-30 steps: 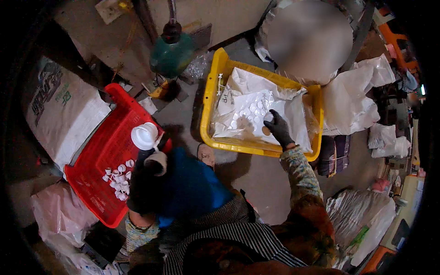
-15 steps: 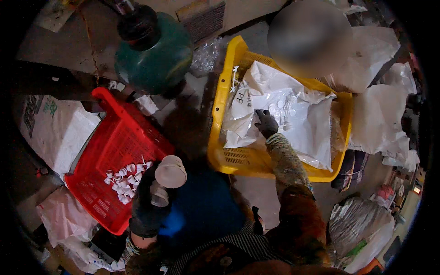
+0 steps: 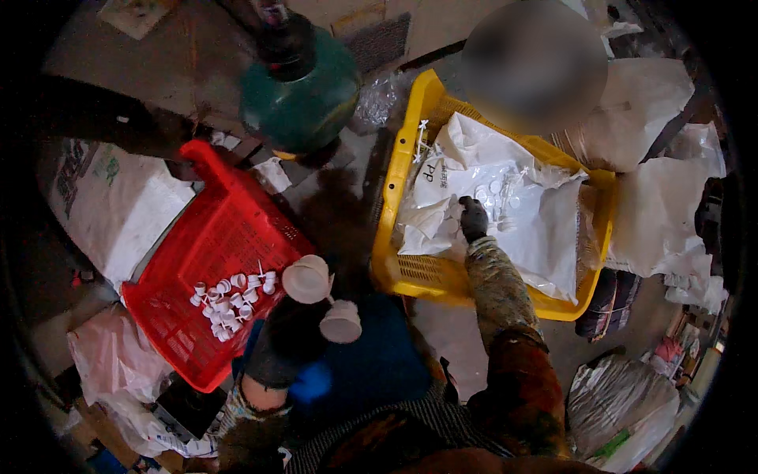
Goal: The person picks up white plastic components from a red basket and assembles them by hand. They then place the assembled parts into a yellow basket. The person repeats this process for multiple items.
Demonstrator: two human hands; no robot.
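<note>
My left hand, in a dark glove, grips a white plastic piece with two cup-shaped ends beside the red basket's near right corner. A short stem seems to join the cups; my fingers are mostly hidden. On the right, my right hand, also gloved, reaches into the yellow basket. Its fingers are drawn together over a white sack, where small flat white discs lie. Whatever they may pinch is too small to name. Inside the red basket lies a pile of small white cup-ended pieces.
A green round-bodied tank stands beyond the baskets. White sacks lie at right, and another printed sack is at far left. Plastic bags crowd the near left. A blurred round patch covers the far right.
The view has shifted, moving the baskets in the picture. My left hand has turned the cup-ended piece, so its second cup shows farther right. My right fingers, spread before, have drawn together.
</note>
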